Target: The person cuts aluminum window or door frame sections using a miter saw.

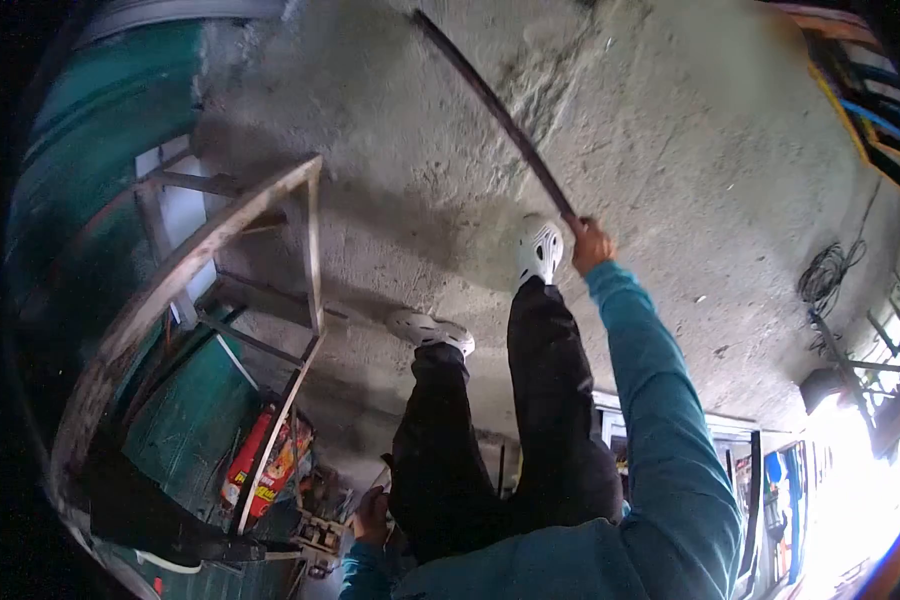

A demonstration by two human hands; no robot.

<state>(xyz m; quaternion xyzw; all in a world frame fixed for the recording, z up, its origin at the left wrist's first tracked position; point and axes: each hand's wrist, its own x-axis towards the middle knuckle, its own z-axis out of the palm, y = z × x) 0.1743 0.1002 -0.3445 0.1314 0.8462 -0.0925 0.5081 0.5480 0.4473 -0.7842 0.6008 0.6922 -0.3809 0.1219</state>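
Observation:
My right hand (594, 246) is closed around one end of a long, dark, narrow bar (500, 112). The bar slants away over the concrete floor towards the top of the view. Low in the view, beside my left thigh, my left hand (371, 516) has its fingers curled. A small pale piece shows just above those fingers, but what it is I cannot make out. My feet, in white clogs (541, 250), stand apart on the floor.
A frame of worn bars (205, 235) stands on the left, by a green sheet wall (110, 110). A red printed bag (260, 460) is behind its lower bar. Coiled dark cable (823, 278) lies on the floor at right, near a cluttered metal stand (885, 370).

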